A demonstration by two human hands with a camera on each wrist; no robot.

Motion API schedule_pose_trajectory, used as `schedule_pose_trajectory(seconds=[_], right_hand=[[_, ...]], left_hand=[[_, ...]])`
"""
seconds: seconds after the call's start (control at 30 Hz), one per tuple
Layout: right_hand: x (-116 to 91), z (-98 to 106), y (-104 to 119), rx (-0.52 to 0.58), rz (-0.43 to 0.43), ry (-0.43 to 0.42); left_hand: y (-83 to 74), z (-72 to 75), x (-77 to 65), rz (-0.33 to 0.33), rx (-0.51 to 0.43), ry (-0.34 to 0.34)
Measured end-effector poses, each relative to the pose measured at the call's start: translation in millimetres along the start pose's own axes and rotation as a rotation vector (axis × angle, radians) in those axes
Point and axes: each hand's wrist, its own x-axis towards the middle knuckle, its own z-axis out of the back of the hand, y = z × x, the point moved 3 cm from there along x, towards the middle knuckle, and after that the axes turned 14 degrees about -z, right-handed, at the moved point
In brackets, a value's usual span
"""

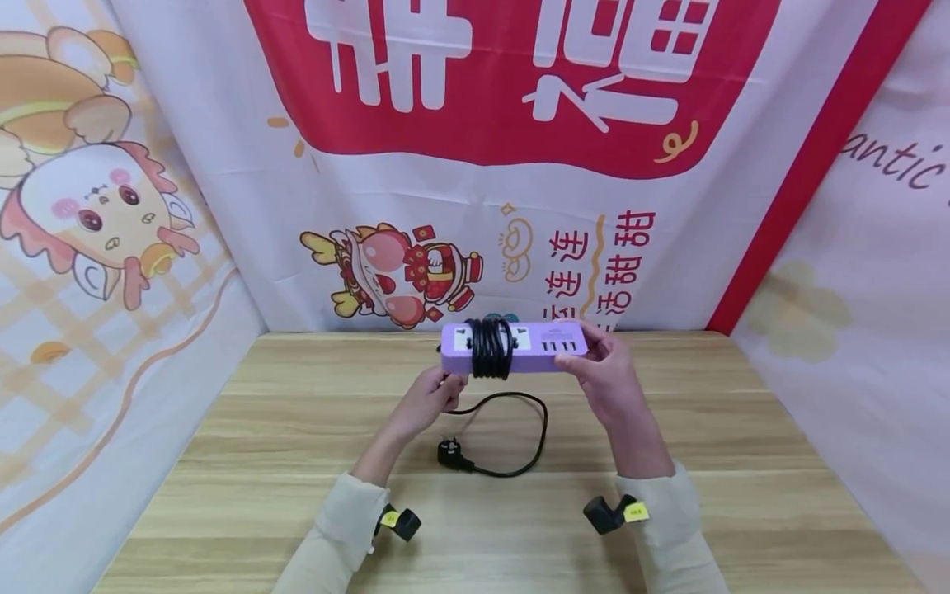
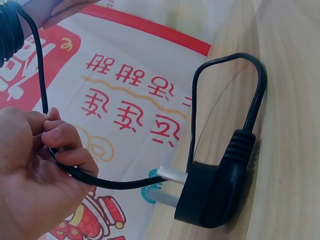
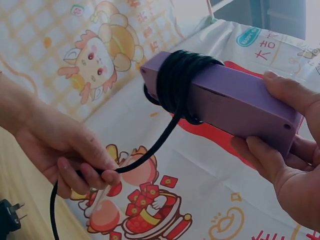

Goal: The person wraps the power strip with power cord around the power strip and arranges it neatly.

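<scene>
A purple power strip (image 1: 538, 350) is held up above the table, its right end gripped by my right hand (image 1: 610, 375). Black cord (image 1: 491, 350) is wound in several turns around the strip's left half. Just below the strip's left end, my left hand (image 1: 429, 403) has its fingers curled round the cord; the left wrist view shows the cord (image 2: 115, 184) passing through that fist. From there the loose length loops over the tabletop to a black plug (image 1: 449, 454) with metal prongs. In the right wrist view the strip's plain underside (image 3: 240, 100) faces the camera.
The wood-grain table (image 1: 297, 462) ends at a printed cloth backdrop (image 1: 245, 206). More printed cloth (image 1: 839, 272) stands along the sides. Black wrist cameras with yellow tags sit at both cuffs, the right camera (image 1: 607, 515) over the tabletop.
</scene>
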Motion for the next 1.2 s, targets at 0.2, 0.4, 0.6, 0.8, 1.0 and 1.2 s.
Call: schedule_pose_trajectory(seconds=[0.2,0.4,0.6,0.8,1.0,1.2], right_hand=[[1.3,-6.3,-3.4,-0.224,0.100,0.120],[1.2,-8.6,-8.7,-0.445,0.043,0.125],[1.4,-15.3,-12.9,-0.619,0.041,0.191],[2.0,-20.2,-18.2,-0.726,0.065,0.214],[8.0,-21.9,-26.6,-0.825,0.021,0.150],[13.3,-15.3,-30.8,-0.850,-0.017,0.082]], left_hand=[[-2.4,16.0,-1.8,-0.002,0.117,-0.094],[-6.9,28.0,-2.2,-0.021,0.218,-0.143],[-15.4,34.1,-4.4,-0.045,0.240,-0.149],[-20.3,34.7,-5.5,-0.018,0.215,-0.130],[-25.8,34.2,-5.7,-0.031,0.258,-0.136],[-32.9,32.7,-5.8,-0.076,0.374,-0.127]])
